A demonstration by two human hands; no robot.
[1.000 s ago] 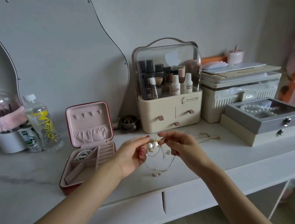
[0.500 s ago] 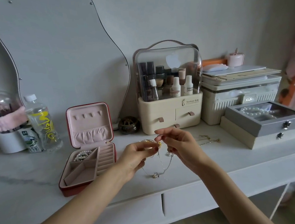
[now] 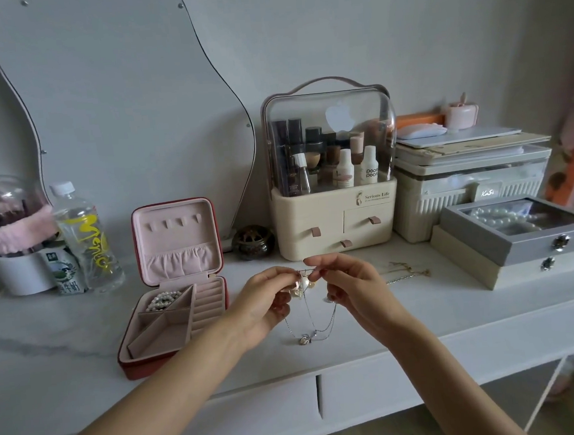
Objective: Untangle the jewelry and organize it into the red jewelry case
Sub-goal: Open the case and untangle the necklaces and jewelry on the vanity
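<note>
I've got the tangled pearl-and-chain cluster [image 3: 303,284] pinched between left hand [image 3: 266,301] and right hand [image 3: 349,288] above the counter [image 3: 440,311], chains dangling w/ a pendant [image 3: 304,340] – best tease loops apart slowly, no yanking, red jewelry case [image 3: 173,358] open just left.

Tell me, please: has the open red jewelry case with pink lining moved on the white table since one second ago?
No. The open red jewelry case with pink lining stays beside the clear water bottle with yellow lettering, equally far from it; only the camera shifted.
</note>
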